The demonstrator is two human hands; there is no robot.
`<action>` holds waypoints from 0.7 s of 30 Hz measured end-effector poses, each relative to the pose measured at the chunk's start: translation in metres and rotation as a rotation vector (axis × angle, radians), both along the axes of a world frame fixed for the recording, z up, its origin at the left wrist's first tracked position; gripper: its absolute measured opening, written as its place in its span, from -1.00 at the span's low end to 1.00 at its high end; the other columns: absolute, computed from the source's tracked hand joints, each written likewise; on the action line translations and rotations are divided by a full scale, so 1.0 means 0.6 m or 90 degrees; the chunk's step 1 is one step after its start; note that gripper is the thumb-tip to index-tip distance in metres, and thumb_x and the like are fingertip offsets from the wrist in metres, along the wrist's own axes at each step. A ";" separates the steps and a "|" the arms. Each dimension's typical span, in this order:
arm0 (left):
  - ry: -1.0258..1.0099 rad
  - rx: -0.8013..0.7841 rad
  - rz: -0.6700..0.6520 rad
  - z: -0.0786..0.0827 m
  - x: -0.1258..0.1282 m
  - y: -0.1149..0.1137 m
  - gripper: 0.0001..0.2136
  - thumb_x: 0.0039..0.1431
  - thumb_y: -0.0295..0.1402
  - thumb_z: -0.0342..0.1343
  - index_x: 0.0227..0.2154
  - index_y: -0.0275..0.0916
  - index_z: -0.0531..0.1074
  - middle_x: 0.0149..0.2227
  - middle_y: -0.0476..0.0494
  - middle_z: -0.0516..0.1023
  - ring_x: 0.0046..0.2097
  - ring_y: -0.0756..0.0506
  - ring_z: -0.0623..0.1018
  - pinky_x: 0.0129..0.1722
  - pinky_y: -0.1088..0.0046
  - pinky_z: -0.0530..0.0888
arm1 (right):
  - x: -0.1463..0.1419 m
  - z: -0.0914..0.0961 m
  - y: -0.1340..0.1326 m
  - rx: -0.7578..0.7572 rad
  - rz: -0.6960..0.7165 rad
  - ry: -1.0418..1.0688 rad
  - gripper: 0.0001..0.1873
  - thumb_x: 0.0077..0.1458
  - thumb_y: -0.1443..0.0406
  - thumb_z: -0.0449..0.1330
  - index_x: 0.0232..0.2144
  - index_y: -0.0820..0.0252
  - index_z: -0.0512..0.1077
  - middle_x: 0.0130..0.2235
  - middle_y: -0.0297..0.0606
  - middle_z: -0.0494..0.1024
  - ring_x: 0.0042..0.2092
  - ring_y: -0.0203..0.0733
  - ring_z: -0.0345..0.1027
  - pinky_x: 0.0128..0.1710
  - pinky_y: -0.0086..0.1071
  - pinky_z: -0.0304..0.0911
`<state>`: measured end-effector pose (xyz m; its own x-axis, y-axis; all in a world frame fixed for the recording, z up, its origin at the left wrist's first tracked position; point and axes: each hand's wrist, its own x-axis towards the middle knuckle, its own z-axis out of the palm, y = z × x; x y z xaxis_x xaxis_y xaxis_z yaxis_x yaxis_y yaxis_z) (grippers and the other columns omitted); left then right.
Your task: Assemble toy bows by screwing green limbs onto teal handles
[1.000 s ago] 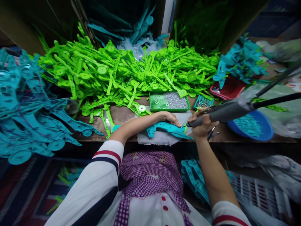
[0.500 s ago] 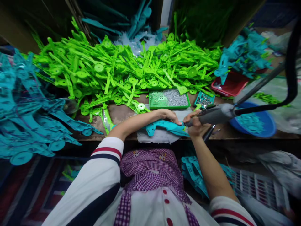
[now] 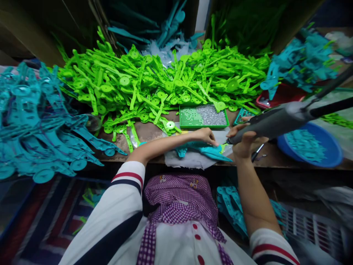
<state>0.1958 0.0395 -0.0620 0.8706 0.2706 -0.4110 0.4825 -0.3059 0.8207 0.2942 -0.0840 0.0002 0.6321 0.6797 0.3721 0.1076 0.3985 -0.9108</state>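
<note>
My left hand presses down on a teal plastic part that lies on a white cloth at the table's front edge; its fingers curl over the part. Wrapped around a grey powered screwdriver, my right hand points the tool's tip at the teal part just right of my left fingers. A thin metal tool also sticks out below my right hand. A black cable runs from the screwdriver up to the right.
A big heap of green plastic parts covers the back of the table. A green screw tray sits just behind my hands. Teal parts pile at the left and far right. A blue bowl and red tray stand right.
The view shifted slightly. My left hand slid over the teal part and covers more of it, and the screwdriver tilted up at its rear while its tip stays at the part.
</note>
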 end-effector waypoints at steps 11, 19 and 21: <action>-0.212 0.403 0.297 0.028 -0.337 -0.182 -0.69 0.36 -0.29 0.01 0.10 0.01 0.46 0.07 -0.14 0.56 0.13 -0.07 0.52 0.18 0.29 0.46 | -0.029 -0.018 0.167 0.099 0.019 -0.039 -0.46 0.01 -0.28 0.19 -0.30 0.00 0.45 -0.64 -0.46 0.24 -0.68 -0.22 0.18 -0.67 -0.28 0.09; -0.237 0.684 0.330 -0.116 -0.437 -0.275 -0.52 0.28 -0.51 0.10 0.25 -0.16 0.31 0.12 -0.28 0.53 0.22 -0.21 0.49 0.17 0.11 0.52 | -0.024 -0.081 0.270 0.050 -0.009 -0.054 -0.40 -0.03 -0.33 0.15 -0.40 0.03 0.36 -0.66 -0.46 0.25 -0.68 -0.28 0.14 -0.66 -0.29 0.06; -0.227 0.692 0.324 -0.128 -0.441 -0.267 -0.49 0.29 -0.50 0.09 0.29 -0.19 0.26 0.12 -0.30 0.54 0.21 -0.20 0.50 0.16 0.15 0.52 | -0.026 -0.087 0.278 0.039 -0.009 -0.050 -0.42 0.01 -0.32 0.13 -0.38 0.03 0.36 -0.66 -0.47 0.24 -0.68 -0.27 0.13 -0.66 -0.30 0.04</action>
<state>-0.0688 -0.1207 -0.1390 0.5849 0.6595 0.4722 0.5477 -0.7505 0.3699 0.2788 0.0831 -0.0520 0.6084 0.6454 0.4618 0.1842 0.4512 -0.8732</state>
